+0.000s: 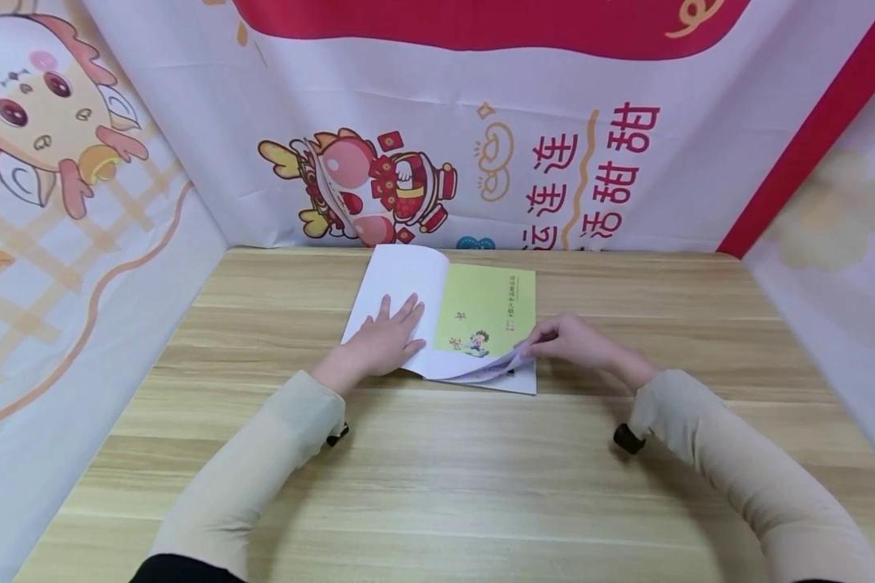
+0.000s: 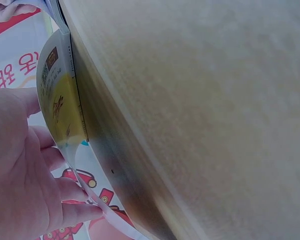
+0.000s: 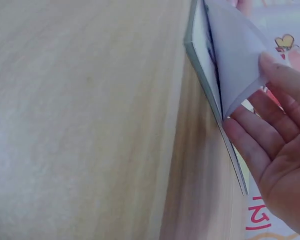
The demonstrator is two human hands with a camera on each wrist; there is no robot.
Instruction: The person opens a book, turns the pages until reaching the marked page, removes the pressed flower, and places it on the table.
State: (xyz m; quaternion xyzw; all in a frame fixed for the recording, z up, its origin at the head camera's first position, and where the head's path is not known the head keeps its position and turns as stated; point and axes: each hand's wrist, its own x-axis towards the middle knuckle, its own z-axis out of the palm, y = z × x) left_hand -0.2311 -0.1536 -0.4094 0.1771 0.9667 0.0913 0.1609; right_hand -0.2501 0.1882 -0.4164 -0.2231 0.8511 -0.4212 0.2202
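An open book [image 1: 481,304] lies toward the far side of the table, its left side white and its right page green with a small cartoon child. The left hand [image 1: 386,338] rests on the white left side with its fingers spread; in the left wrist view, those fingers [image 2: 70,190] touch the back of the curved cover. At the book's lower right corner the right hand [image 1: 565,338] pinches a lifted page. Seen from the right wrist, this white page [image 3: 237,55] bends up between thumb and fingers, above the rest of the book.
The wooden table [image 1: 437,478] stretches toward the person in front of the book. Behind it hangs a printed cloth [image 1: 408,89] with cartoon figures and red lettering. More patterned cloth [image 1: 51,219] borders the left side.
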